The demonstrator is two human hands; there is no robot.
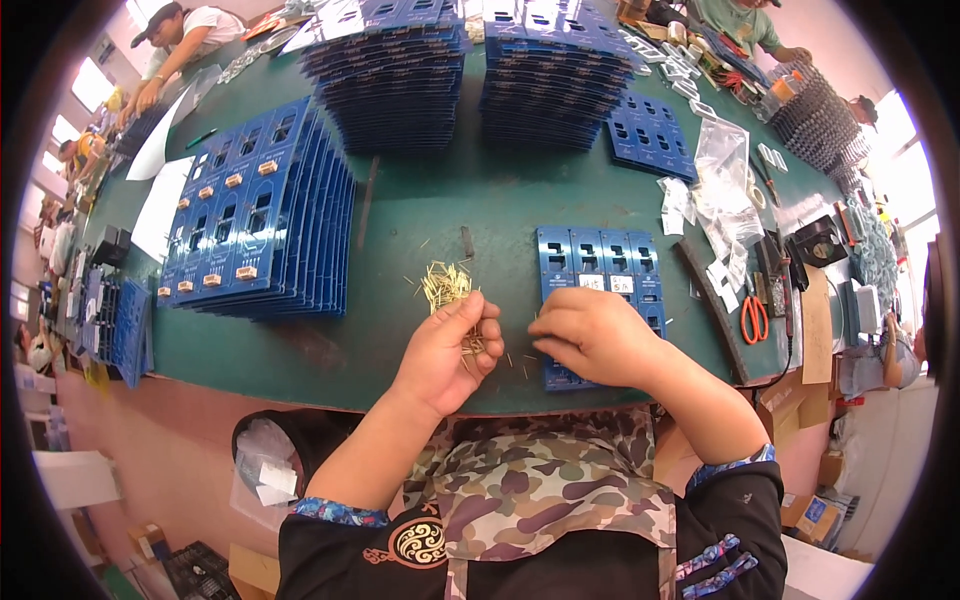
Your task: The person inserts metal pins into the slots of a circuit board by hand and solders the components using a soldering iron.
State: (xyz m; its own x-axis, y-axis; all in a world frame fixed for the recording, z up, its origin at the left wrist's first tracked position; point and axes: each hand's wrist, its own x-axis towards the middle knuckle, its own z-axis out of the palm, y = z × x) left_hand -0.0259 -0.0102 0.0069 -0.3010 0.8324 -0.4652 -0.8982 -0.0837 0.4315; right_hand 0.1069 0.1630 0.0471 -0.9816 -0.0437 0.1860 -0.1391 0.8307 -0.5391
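Note:
My left hand point(440, 352), palm up with curled fingers, holds several thin gold-coloured pins point(472, 347). Just beyond it lies a loose pile of the same pins point(446, 282), with a few strays on the table around it. My right hand point(595, 335) is over the near left part of a blue circuit board panel point(645, 262), its thumb and fingers drawn together near the panel's left edge. Whatever is between those fingertips is too small to make out. White labels point(606, 283) show on the panel, whose near part is partly covered by my hand.
A leaning stack of blue boards with white connectors point(235, 215) stands left on the green table point(420, 190). Two tall board stacks point(390, 90) point(555, 80) rise at the back. Orange-handled scissors point(754, 320), a dark strip point(712, 310) and plastic bags point(722, 185) lie right. Other people work beyond.

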